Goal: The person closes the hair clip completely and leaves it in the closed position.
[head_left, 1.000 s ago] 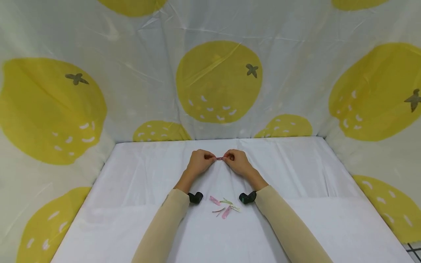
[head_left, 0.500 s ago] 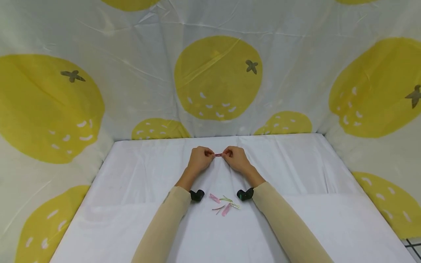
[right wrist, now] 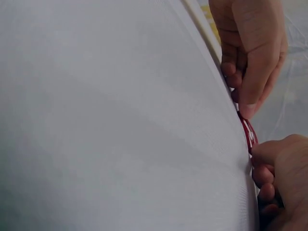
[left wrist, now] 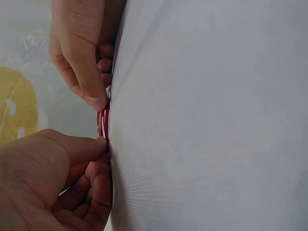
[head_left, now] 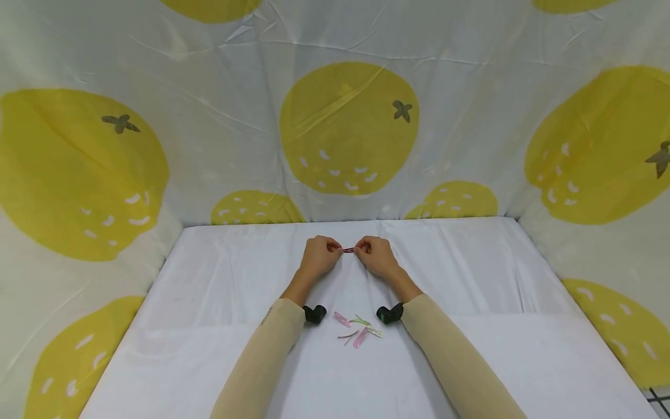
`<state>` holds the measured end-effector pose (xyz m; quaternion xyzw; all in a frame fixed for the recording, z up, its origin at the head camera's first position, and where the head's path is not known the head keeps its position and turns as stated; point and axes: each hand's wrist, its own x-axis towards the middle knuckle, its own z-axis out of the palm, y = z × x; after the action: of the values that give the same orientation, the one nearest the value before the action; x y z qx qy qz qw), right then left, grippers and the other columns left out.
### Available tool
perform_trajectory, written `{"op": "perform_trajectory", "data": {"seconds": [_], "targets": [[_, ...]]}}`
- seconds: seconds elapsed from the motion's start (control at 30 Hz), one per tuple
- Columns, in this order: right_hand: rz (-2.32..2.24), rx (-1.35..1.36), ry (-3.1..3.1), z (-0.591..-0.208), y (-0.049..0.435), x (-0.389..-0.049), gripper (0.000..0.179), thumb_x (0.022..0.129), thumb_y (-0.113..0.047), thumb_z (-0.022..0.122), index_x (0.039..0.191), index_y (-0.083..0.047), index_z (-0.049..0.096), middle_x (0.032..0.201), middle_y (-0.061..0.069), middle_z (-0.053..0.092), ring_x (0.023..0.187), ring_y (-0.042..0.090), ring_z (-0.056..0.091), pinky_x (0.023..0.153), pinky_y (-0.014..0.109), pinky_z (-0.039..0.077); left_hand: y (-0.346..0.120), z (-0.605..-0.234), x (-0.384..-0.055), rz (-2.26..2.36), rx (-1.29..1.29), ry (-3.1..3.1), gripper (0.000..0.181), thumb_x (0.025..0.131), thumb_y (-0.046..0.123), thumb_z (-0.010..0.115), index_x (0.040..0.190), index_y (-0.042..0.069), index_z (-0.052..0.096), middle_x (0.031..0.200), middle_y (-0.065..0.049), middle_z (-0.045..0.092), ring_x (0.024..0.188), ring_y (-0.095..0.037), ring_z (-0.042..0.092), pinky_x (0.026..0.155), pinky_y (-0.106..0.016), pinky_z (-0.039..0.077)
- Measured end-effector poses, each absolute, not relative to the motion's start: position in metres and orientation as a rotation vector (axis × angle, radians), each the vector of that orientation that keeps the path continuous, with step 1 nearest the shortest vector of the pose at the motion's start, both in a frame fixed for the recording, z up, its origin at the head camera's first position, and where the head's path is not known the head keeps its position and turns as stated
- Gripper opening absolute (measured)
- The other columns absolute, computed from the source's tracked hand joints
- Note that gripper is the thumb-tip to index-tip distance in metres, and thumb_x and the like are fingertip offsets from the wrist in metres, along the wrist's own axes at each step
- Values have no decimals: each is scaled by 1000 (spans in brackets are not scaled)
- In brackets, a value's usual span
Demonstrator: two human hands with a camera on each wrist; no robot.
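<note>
A red snap hair clip (head_left: 348, 250) is stretched between my two hands over the far part of the white table. My left hand (head_left: 317, 256) pinches one end between thumb and fingers, and my right hand (head_left: 378, 255) pinches the opposite end. Up close in the left wrist view, the clip (left wrist: 103, 124) has red strips with a pale gap between them. From the right wrist, the same hair clip (right wrist: 249, 134) looks slightly bowed. Fingertips hide both of its ends.
Several hair clips lie loose on the table between my forearms, among them a pink clip (head_left: 360, 338), another pink clip (head_left: 342, 319) and a green clip (head_left: 360, 320). A white curtain (head_left: 235, 145) with yellow fruit prints stands behind the table (head_left: 209, 279).
Both hands keep their pinch on the red hair clip in almost the same place. The clip's two strips appear closer together than a second ago. The loose clips lie unmoved.
</note>
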<state>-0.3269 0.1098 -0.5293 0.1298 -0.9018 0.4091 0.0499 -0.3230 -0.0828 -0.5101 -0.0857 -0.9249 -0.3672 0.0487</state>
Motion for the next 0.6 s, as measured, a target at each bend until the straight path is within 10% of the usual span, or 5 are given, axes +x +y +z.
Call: {"op": "perform_trajectory", "data": {"seconds": [0.6], "targets": [[1284,401,-2767,-529,113,-323,12,97,-17,70,101,-7,73,81,4,64,73,13,55,69,27,45,-93,-513,-325,-1228,-240,-2859,16,94,24,75,97,10,80,84,-1,74,80,-15,65,75,-31,54]]}}
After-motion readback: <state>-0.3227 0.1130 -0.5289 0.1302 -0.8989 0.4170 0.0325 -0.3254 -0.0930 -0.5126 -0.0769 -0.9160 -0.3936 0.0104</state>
